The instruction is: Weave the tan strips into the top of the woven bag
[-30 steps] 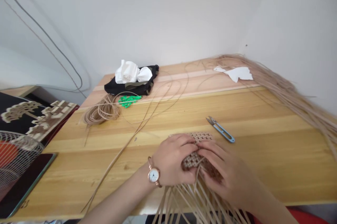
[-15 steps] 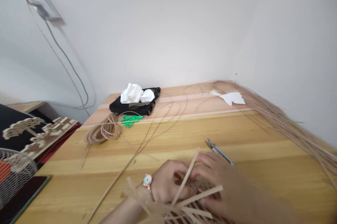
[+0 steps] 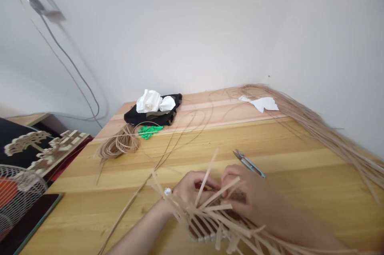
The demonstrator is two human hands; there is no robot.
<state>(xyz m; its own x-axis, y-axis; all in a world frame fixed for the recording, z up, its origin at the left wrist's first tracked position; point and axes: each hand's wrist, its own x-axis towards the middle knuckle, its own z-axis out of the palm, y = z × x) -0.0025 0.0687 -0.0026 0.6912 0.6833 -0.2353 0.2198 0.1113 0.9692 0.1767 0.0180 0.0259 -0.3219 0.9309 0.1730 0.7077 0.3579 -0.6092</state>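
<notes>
A partly woven piece of flat tan rattan strips (image 3: 207, 225) sits low in the middle of the head view, its loose strip ends sticking up and out to the sides. My left hand (image 3: 192, 187), with a watch (image 3: 168, 192) on its wrist, is closed round the far left side of the weave. At the far right side, my right hand (image 3: 249, 191) has its thumb and fingers bent in on the weave. Strips cross in front of both hands, and the fingertips are partly hidden. Just beyond the right hand lie blue-handled thread snips (image 3: 249, 164).
Coiled thin rattan (image 3: 118, 143), a green bundle (image 3: 150, 131) and a black pouch (image 3: 150, 117) topped with white tissue (image 3: 149, 101) lie at the back left. White paper (image 3: 264, 104) and long rattan strands (image 3: 318, 127) line the right. A phone-like slab (image 3: 39, 223) rests at left.
The view has shifted slightly, bringing more of the weave into sight. The woven piece has tilted, showing its spread strips, while both hands stay on it. The right hand has turned a little.
</notes>
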